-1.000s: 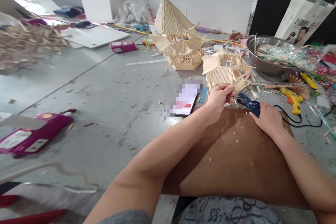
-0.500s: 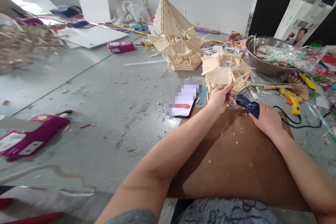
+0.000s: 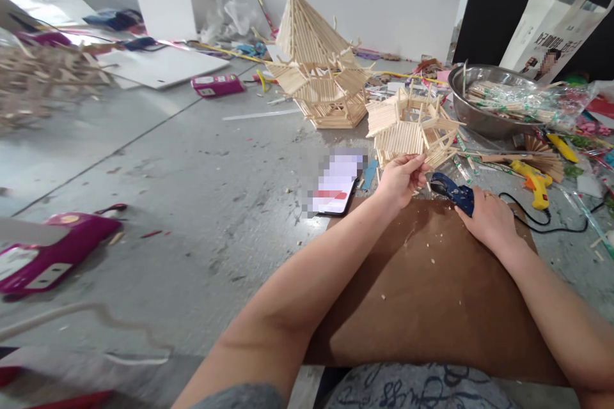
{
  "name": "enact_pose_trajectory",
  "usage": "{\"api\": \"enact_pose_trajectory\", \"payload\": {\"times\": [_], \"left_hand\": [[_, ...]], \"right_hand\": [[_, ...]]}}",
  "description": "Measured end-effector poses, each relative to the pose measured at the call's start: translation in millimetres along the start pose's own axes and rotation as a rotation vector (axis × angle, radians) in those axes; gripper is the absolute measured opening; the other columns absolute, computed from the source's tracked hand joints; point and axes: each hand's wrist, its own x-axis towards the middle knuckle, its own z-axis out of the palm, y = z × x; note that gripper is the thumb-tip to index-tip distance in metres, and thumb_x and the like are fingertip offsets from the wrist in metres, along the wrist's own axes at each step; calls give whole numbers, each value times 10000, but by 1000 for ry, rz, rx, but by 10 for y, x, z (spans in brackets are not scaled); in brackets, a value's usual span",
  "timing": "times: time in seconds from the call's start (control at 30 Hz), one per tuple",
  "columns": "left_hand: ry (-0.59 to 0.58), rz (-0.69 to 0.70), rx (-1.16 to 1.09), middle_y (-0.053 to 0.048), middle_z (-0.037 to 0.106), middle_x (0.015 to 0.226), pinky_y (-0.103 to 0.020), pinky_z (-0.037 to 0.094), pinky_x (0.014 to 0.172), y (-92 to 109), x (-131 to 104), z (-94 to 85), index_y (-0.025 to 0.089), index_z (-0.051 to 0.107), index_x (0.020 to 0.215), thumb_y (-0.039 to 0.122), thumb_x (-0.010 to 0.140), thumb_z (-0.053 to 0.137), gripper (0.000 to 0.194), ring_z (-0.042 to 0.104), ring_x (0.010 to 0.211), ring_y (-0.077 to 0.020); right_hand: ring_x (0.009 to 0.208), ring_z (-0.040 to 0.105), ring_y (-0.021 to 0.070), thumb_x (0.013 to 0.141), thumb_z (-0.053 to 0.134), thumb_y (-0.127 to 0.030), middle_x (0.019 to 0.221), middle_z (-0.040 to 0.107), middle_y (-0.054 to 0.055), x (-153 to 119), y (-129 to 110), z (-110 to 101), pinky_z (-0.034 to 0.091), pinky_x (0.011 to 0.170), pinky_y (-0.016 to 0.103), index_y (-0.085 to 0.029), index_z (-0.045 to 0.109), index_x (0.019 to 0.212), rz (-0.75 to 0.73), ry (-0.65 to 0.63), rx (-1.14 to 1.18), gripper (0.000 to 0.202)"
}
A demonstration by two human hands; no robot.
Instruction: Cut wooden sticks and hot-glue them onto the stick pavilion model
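Observation:
My right hand (image 3: 492, 217) is wrapped round a pair of blue-handled pruning shears (image 3: 453, 193), their dark curved jaws pointing left. Just left of the jaws, my left hand (image 3: 405, 179) is closed in a pinch; whatever lies between its fingertips is too small to make out. Right behind that hand stands a small roofed model (image 3: 398, 138) of pale wooden sticks, partly hidden by the fingers. A taller stick pavilion (image 3: 319, 38) with a pointed roof rises farther back.
Both hands are above the far edge of a brown board (image 3: 432, 307). A phone (image 3: 336, 185) lies to its left. On the right are a yellow glue gun (image 3: 535, 182) with its cord and a metal bowl (image 3: 460, 99) of wrapped sticks. A purple power strip (image 3: 62, 249) sits at left.
My view has shifted slightly, so things at the left appear a little farther left. Both hands hold nearly the same pose and place.

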Motion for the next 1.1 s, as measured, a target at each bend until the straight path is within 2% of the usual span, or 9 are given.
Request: {"api": "enact_pose_trajectory", "payload": {"times": [0.23, 0.5, 1.1], "left_hand": [[31, 61, 43, 37, 572, 528, -148, 334, 356, -46, 22, -8, 130, 507, 679, 179, 775, 574, 126, 447, 335, -16], [99, 109, 136, 43, 559, 505, -164, 315, 340, -77, 17, 9, 153, 471, 657, 294, 759, 599, 216, 450, 326, -28], [145, 137, 189, 45, 547, 492, -162, 303, 330, -98, 73, 31, 143, 490, 672, 254, 772, 584, 176, 433, 305, -24]], "right_hand": [[816, 601, 285, 827, 378, -486, 885, 625, 160, 6, -5, -31, 387, 670, 335, -76, 474, 1116, 0, -15, 6, 510], [814, 598, 279, 830, 376, -489, 888, 625, 158, -7, -2, -33, 385, 681, 336, -82, 488, 1093, -2, -4, 14, 497], [798, 604, 283, 823, 380, -491, 867, 628, 154, -3, 15, 2, 396, 680, 341, -86, 498, 1078, -15, 27, 7, 493]]}}
